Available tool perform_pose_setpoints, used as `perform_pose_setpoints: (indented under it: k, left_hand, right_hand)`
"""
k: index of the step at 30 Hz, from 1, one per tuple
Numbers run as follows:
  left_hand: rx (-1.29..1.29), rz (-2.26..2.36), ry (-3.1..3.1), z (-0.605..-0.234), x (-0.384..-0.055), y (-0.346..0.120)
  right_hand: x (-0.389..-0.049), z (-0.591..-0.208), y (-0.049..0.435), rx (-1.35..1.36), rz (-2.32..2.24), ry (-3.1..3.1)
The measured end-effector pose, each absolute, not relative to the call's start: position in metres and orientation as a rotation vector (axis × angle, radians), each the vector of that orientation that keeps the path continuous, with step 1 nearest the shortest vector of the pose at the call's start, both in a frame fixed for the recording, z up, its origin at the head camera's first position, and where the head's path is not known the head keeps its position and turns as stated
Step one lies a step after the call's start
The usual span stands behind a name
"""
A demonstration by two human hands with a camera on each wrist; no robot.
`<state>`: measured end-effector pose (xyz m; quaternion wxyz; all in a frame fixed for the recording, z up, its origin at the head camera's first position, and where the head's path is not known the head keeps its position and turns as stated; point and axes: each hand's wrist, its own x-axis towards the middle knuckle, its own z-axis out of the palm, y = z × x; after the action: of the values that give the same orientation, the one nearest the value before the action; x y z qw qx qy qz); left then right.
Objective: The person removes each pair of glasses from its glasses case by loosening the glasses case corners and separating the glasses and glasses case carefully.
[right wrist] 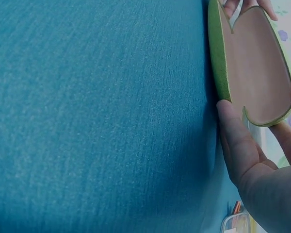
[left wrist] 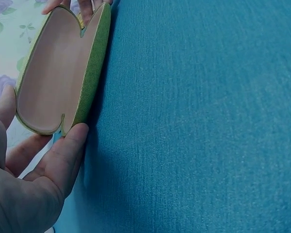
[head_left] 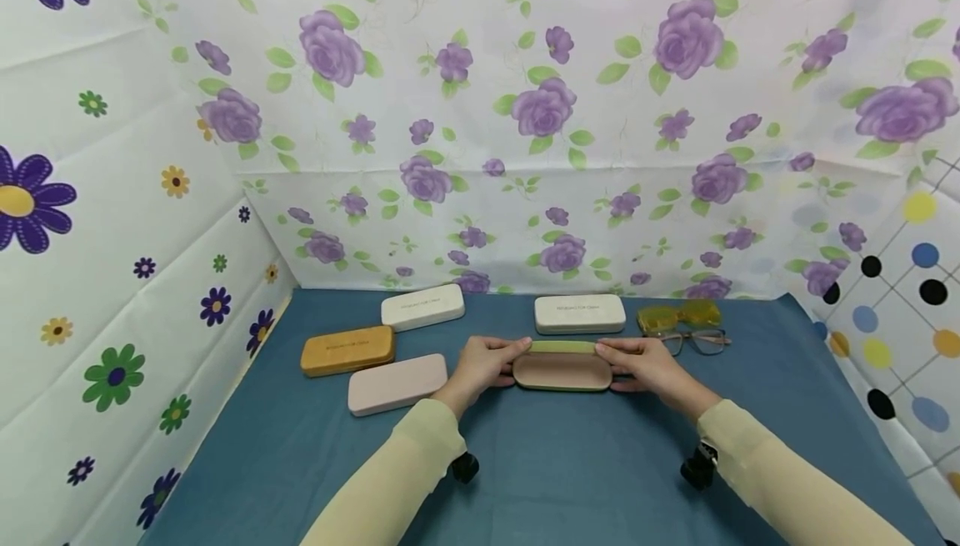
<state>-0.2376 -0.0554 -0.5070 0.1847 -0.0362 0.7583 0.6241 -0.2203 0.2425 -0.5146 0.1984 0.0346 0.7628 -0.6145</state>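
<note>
Green cloth-like stuff covers the glasses case (head_left: pixel 562 371) just below and right of the middle of the frame. It is open, with pinkish brown inside. The left hand (head_left: pixel 483 364) pinches its left end and the right hand (head_left: pixel 651 367) pinches its right end. I can't tell if the case touches the worktop (head_left: pixel 555 479).

The lid might snap closed and nip a finger, because fingertips sit on the rims. If one hand lets go too soon, the case could tip or drop. The right hand is near the clear glasses (head_left: pixel 708 342), right of the middle, so a wide swing could knock them, or the yellow-tinted glasses (head_left: pixel 657 318) just above them. The left hand is right beside the pale pink case (head_left: pixel 397 384) and could bump it.

Now count. There are five cases: one green, one pale pink, one mustard case (head_left: pixel 348 351) left of the middle, and two white ones, a tilted white case (head_left: pixel 423 308) above the pink one and a straighter white case (head_left: pixel 580 314) above the green one. There are two pairs of glasses, one clear and one yellow. Two hands.
</note>
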Motion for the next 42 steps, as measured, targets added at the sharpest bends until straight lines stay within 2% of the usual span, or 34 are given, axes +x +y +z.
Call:
perform_pose_setpoints:
  k: [42]
  left_hand:
    - [-0.071, 1.782, 2.122, -0.5136, -0.2380, -0.0590]
  right_hand:
    - [-0.2189, -0.5206, 0.2448, 0.036, -1.740, 2.118]
